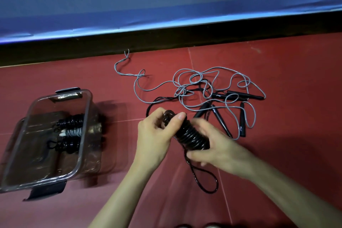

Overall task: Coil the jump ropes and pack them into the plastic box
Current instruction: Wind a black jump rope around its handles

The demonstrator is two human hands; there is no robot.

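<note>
I see both hands on one black coil (pixel 192 135) above the red floor (pixel 277 79): left hand (pixel 155 135) fingers clamp its top, right hand (pixel 216 146) fingers wrap its lower end. The box (pixel 16 155) at left holds three coiled ropes. Loose grey rope (pixel 209 87) tangles around about five black handles (pixel 242 122).

no legible text, labels or numbers anywhere

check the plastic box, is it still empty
No, the plastic box already holds three coiled ropes, two black and one grey with white ends, lying side by side at its far end.
</note>
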